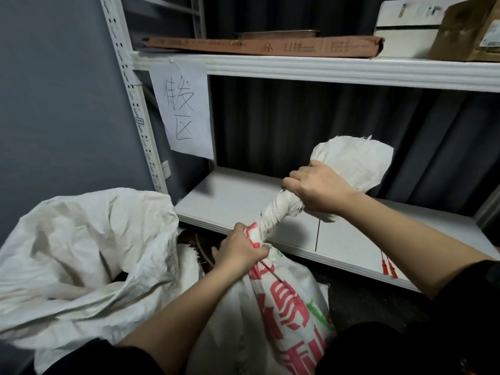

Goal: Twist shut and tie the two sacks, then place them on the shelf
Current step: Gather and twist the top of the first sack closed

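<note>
A white woven sack with red print stands on the floor in front of me, its neck twisted into a tight rope. My left hand grips the base of that twisted neck. My right hand clamps the upper end of the twist, and the loose sack mouth fans out above it. A second white sack slumps at the left, its mouth open and untied. The white lower shelf lies just behind both hands. Two red ties rest on the shelf's front edge at the right.
A white metal rack upright stands at the left with a paper sign hanging from the upper shelf. The upper shelf carries a flat brown carton and boxes. A dark curtain hangs behind the rack; a grey wall is at the left.
</note>
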A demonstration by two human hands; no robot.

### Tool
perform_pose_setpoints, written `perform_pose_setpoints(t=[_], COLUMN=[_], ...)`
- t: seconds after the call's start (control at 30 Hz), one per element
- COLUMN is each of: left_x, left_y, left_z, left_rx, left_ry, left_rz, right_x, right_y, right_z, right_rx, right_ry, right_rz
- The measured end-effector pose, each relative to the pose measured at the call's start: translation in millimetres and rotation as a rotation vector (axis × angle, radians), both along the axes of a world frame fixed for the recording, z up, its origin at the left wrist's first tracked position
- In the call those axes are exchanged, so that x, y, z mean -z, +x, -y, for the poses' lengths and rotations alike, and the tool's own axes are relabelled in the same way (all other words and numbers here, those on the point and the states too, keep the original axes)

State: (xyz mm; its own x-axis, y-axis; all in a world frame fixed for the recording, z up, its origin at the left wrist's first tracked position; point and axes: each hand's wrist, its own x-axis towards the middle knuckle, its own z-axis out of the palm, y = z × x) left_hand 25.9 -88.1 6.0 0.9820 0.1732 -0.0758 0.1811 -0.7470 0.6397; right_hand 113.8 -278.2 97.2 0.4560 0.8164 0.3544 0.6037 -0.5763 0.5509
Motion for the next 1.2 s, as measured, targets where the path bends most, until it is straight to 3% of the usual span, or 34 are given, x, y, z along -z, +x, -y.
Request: perform_pose_setpoints(t=[0.2,0.3,0.37,0.53,0.7,0.9,1.03,1.1,1.2], left_x=[11.4,11.4,12.8,12.4,15.0,22.8,17.5,15.4,16.2], left_y=[-1.9,6.4,12.9,28.5,38.0,37.2,39.9,47.1,51.2], left_z=[-10.0,-18.0,-19.3,-20.8,-18.9,-15.7,-27.7,-35.0,-39.1], left_rx=[0.123,0.161,0.141,0.118,0.136,0.245,0.22,0.13,0.044], left_ry=[0.141,0.154,0.032,-0.281,-0.414,-0.627,-0.847,-1.018,-1.027], left_rz=[0.271,0.361,0.379,0.247,0.206,0.078,-0.021,-0.092,-0.083], right_x=[1.9,-2.5,0.8,38.4,66.6,84.6,109.1,122.4,132.1], right_y=[-1.8,-8.7,-12.9,-18.1,-30.8,-44.1,-42.8,-40.1,-34.8], right_z=[1.9,-1.0,0.7,7.8,-17.6,-67.8,-88.8,-91.3,-93.9], right_rx=[-0.013,0.202,0.339,0.327,0.159,-0.009,-0.029,-0.018,0.057], right_ry=[0.055,0.117,0.2,0.602,1.172,1.531,1.612,1.533,1.333], right_rz=[-0.009,-0.344,-0.639,-1.012,-1.067,-0.982,-1.197,-1.306,-1.367])
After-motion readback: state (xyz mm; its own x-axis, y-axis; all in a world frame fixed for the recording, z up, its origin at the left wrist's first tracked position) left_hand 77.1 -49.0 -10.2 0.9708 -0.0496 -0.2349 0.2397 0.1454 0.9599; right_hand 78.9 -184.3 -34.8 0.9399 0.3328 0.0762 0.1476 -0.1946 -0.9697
